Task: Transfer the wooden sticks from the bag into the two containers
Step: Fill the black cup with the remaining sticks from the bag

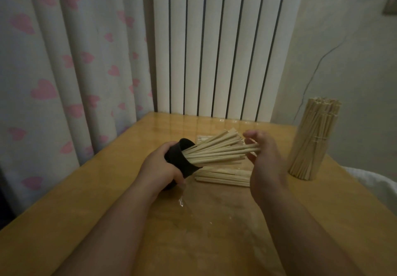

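The left hand [160, 168] covers the base of the dark container [182, 157], and the lower ends of the sticks [219, 149] are hidden inside it. The right hand [264, 164] hides their tips (whether it pinches them, I cannot tell). The loose sticks [223, 176] on the table [107, 189] lie partly behind both. The clear bag [182, 202] is only a faint glint. The bottom edge cuts both forearms [120, 232].

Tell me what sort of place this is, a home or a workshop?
Most likely a room in a home, perhaps a bedroom. A curtain printed with pink hearts hangs at the left, a white column radiator stands against the back wall, and a wooden table sits in the corner.
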The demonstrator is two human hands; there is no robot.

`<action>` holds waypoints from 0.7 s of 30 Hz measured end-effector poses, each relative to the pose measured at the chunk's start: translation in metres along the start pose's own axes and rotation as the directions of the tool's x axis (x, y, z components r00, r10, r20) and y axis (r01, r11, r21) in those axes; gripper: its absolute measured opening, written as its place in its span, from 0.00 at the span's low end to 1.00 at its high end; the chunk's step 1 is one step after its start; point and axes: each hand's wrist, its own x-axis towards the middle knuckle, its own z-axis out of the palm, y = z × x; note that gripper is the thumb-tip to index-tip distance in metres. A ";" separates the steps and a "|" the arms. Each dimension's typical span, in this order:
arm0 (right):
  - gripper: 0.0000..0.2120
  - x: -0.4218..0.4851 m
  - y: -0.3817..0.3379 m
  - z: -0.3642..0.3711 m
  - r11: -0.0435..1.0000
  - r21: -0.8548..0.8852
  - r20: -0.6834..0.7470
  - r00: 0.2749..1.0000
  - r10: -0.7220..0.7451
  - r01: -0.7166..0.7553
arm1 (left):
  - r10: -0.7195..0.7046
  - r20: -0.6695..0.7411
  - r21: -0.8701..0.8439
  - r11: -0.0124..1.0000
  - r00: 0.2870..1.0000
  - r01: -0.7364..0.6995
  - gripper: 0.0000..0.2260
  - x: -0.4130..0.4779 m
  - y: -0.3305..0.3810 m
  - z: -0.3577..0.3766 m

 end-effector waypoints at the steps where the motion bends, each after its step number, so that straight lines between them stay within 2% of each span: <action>1: 0.12 -0.001 0.001 0.001 0.999 -0.051 0.024 1.000 -0.019 0.021 | 0.001 0.001 0.001 1.000 1.000 -0.001 0.39 0.000 0.000 0.000; 3: 0.07 -0.002 0.002 0.001 0.994 -0.092 0.073 0.996 -0.046 0.053 | -0.002 -0.003 0.008 1.000 1.000 0.002 0.39 0.001 0.000 0.000; 5: 0.06 -0.001 0.000 -0.001 0.994 -0.071 0.053 0.995 -0.080 0.084 | -0.003 -0.010 0.007 1.000 1.000 0.003 0.39 0.001 0.000 0.000; 7: 0.09 0.001 0.001 -0.003 0.994 -0.056 0.011 0.996 -0.089 0.090 | -0.007 -0.008 0.012 1.000 1.000 0.007 0.39 0.001 0.000 0.001; 9: 0.14 0.000 0.005 -0.002 0.985 -0.131 0.033 0.994 -0.109 0.112 | -0.011 -0.002 0.017 1.000 1.000 0.011 0.39 0.001 0.000 0.001; 12: 0.15 -0.004 0.010 0.003 0.918 -0.327 0.194 0.967 -0.166 0.223 | -0.018 -0.004 0.016 1.000 1.000 0.018 0.40 0.001 0.000 0.000; 14: 0.16 -0.005 0.011 0.004 0.896 -0.356 0.252 0.951 -0.180 0.264 | -0.021 -0.010 0.001 1.000 1.000 0.021 0.40 0.002 -0.001 0.000; 16: 0.22 -0.004 0.011 0.003 0.897 -0.353 0.233 0.954 -0.191 0.266 | -0.020 -0.012 -0.011 1.000 1.000 0.020 0.41 0.002 -0.002 0.000; 21: 0.20 -0.001 0.014 0.005 0.891 -0.380 0.209 0.962 -0.178 0.247 | -0.010 -0.013 0.009 1.000 1.000 0.010 0.40 0.002 -0.002 0.001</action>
